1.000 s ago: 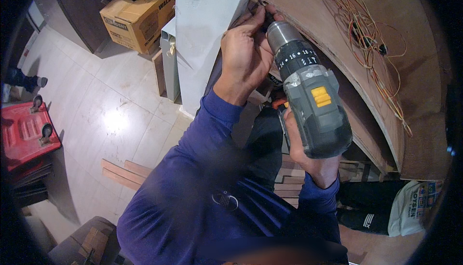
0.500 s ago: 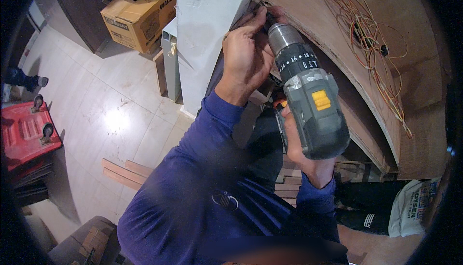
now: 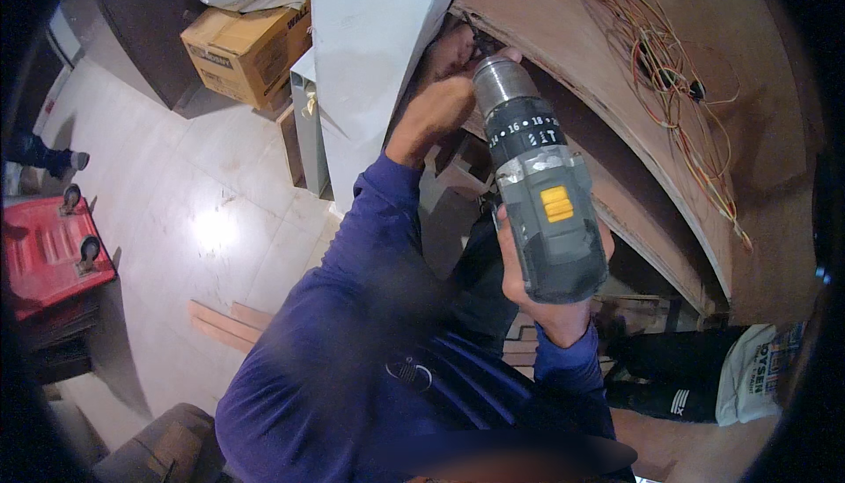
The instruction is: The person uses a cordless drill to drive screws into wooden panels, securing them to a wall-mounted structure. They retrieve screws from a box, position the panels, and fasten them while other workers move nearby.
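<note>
My right hand point(image 3: 539, 294) grips the handle of a grey cordless drill point(image 3: 537, 193) with a yellow label. The drill points up, its chuck close to the edge of a brown plywood board point(image 3: 634, 157). My left hand point(image 3: 444, 87) is raised beside the chuck, fingers pinched at the drill tip against the board's edge; what it pinches is too small to tell. A white panel point(image 3: 370, 34) stands just left of that hand. Both arms wear blue sleeves.
A bundle of thin orange and yellow wires point(image 3: 678, 69) lies on the plywood. Below are a pale tiled floor point(image 3: 176, 210), a cardboard box point(image 3: 246, 52), a red wheeled case point(image 3: 44, 250), wood strips point(image 3: 229, 325) and a white bag point(image 3: 761, 373).
The drill and both hands stay at the board's edge; the drill has shifted slightly and my left hand has slid a little higher along the chuck.
</note>
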Tool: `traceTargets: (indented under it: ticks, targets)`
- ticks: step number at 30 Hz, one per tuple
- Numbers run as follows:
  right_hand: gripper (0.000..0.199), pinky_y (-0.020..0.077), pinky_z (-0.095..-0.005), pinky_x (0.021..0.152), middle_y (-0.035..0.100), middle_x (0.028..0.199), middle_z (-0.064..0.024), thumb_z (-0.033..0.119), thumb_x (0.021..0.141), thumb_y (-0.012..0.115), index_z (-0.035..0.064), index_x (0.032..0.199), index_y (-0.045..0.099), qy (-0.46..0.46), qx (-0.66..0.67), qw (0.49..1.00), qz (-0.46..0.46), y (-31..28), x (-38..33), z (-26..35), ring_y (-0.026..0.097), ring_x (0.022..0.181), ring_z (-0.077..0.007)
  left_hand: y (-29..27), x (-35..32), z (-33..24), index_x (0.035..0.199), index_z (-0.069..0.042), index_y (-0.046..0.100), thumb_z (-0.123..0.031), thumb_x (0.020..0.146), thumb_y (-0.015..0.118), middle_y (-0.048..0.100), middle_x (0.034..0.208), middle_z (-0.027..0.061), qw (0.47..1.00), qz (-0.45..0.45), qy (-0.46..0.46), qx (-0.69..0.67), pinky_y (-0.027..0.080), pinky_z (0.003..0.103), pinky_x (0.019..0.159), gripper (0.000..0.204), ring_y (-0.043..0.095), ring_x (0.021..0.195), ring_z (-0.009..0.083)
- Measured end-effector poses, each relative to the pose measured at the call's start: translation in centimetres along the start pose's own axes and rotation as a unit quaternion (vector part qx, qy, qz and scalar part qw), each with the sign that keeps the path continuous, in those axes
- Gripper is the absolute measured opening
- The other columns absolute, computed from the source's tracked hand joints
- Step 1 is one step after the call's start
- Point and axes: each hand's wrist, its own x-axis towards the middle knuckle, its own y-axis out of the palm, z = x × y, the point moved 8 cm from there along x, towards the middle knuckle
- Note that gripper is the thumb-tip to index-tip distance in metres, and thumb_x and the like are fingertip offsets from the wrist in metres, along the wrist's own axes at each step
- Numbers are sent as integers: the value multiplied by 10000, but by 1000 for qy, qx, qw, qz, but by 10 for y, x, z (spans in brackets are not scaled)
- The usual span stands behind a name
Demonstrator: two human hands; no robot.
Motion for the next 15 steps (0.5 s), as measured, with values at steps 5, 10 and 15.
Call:
traceTargets:
  ticks: [5, 10, 15]
  targets:
    - [527, 569, -388, 837, 741, 1033, -124, 157, 742, 859, 5, 1198, 642, -23, -10, 999, 27, 2, -3, -7, 741, 906, -288, 2, 24, -3, 1410, -57, 574, -217, 922, 813, 652, 1342, 87, 983, -13, 96, -157, 448, 356, 1095, 567, 592, 1239, 191]
    - [644, 581, -411, 872, 736, 1072, -156, 202, 729, 888, -14, 1265, 605, -74, -73, 995, 9, 2, -8, -5, 746, 976, -320, 0, 27, 3, 1333, -47, 583, -356, 912, 812, 660, 1224, 47, 991, -32, 90, -93, 483, 318, 901, 570, 599, 1038, 137]
    - [457, 528, -408, 838, 699, 1047, -116, 117, 725, 812, 27, 1150, 670, -66, -57, 996, 12, 1, -3, 0, 698, 933, -295, 1, 24, -4, 1343, -21, 559, -374, 908, 820, 667, 1210, 53, 985, -23, 75, -155, 504, 306, 880, 617, 616, 1031, 126]
